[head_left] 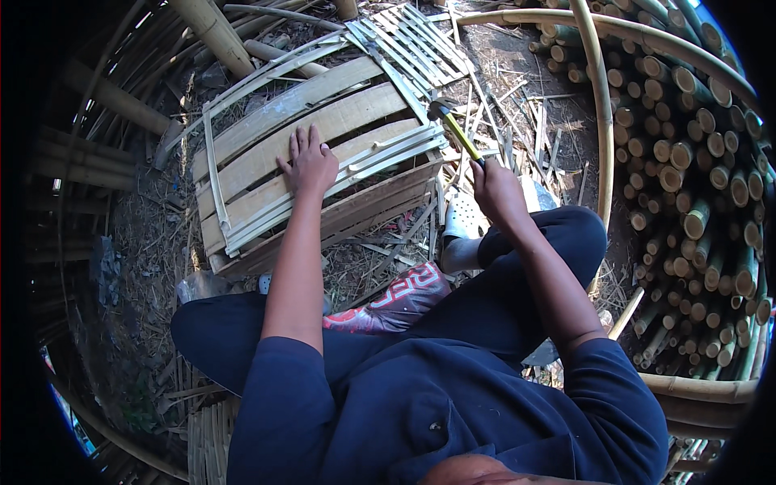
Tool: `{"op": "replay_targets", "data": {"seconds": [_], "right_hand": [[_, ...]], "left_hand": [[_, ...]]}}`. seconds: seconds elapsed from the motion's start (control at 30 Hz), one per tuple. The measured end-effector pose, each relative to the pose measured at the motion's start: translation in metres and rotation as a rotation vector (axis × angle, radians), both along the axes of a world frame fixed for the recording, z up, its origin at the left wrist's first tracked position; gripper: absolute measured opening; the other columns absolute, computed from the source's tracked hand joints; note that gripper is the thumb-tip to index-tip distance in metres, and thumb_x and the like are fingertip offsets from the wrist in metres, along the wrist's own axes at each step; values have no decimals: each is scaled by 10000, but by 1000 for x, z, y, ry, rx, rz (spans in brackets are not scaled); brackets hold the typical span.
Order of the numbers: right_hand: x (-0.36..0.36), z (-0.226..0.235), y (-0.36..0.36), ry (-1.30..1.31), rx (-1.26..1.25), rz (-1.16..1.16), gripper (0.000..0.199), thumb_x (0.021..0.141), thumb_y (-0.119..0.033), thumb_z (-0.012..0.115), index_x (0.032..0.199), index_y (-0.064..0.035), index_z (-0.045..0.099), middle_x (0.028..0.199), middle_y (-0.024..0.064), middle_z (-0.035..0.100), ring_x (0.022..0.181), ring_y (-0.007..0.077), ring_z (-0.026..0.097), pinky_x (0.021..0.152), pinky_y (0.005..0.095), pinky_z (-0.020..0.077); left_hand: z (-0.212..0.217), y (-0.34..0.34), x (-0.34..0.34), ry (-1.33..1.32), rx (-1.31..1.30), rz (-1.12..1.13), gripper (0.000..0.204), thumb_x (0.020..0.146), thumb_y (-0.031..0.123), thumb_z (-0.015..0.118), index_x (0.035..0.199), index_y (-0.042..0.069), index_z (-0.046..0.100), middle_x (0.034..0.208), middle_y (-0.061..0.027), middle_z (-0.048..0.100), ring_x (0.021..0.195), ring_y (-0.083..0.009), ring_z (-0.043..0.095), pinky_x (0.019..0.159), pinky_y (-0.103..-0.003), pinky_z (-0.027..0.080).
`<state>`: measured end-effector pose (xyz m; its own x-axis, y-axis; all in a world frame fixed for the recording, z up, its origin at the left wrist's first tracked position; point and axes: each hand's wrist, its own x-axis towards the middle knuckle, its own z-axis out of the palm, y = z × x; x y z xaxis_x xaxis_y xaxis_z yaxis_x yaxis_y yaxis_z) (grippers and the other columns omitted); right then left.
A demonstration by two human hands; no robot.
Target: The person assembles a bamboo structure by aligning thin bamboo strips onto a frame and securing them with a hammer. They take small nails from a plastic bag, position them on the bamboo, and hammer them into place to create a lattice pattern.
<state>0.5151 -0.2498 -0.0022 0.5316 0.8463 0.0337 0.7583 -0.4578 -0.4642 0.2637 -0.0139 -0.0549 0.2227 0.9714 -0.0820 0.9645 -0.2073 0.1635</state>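
Observation:
A slatted wooden crate [267,153] stands on the ground in front of my knees, with wide planks across its top. My left hand [310,164] lies on these planks, fingers spread, holding nothing. Thin pale strips [356,172] run along the crate's near top edge, beside the left hand. At the crate's right end, my right hand [497,187] is closed round the grip of a hammer [462,137] with a yellow and black handle. The hammer's dark head is raised toward the crate's right corner; whether it touches the wood I cannot tell.
Cut bamboo poles [687,186] are stacked at the right behind a bamboo rail [600,105]. A slatted panel [416,44] lies beyond the crate. Bamboo posts [212,36] stand at the far left. Scraps and splinters litter the ground. A printed cloth bag [396,301] lies between my legs.

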Motion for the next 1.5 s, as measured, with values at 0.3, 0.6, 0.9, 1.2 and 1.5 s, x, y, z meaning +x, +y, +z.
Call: {"op": "replay_targets", "data": {"seconds": [0.3,0.6,0.9,1.2,1.5], "right_hand": [[-3,2,2,-19,68,7,359,1031,-294,531,927,41,613,751,306,654,735,490,654,703,571,502],[-5,-9,1,-45,38,-19,381,1043,-306,500,911,39,595,765,306,661,748,505,655,710,578,515],[-7,-13,-3,-86,52,34,346,1029,-295,539,906,26,577,723,297,648,706,501,646,668,587,502],[-5,-12,-1,-94,97,22,349,1022,-286,555,877,31,562,717,305,639,710,498,646,661,585,499],[-6,-18,-2,-23,10,0,383,1034,-299,521,915,59,593,762,316,655,752,507,653,707,584,504]], "left_hand": [[-1,1,0,6,6,0,606,1038,311,331,1624,213,214,1707,-22,139,1574,-205,103,1239,-596,84],[-1,-4,-4,-11,-3,-6,595,1044,290,323,1623,203,219,1708,-28,132,1574,-208,103,1242,-592,79],[1,0,-1,4,9,-10,596,1045,305,327,1623,207,219,1708,-21,131,1573,-203,104,1243,-585,88],[-2,2,-1,-20,9,-7,606,1033,296,344,1622,212,226,1707,-21,137,1573,-205,108,1244,-590,68],[-6,-2,-4,-55,13,-18,616,1021,283,354,1621,213,232,1708,-23,134,1573,-212,106,1244,-593,48]]}}
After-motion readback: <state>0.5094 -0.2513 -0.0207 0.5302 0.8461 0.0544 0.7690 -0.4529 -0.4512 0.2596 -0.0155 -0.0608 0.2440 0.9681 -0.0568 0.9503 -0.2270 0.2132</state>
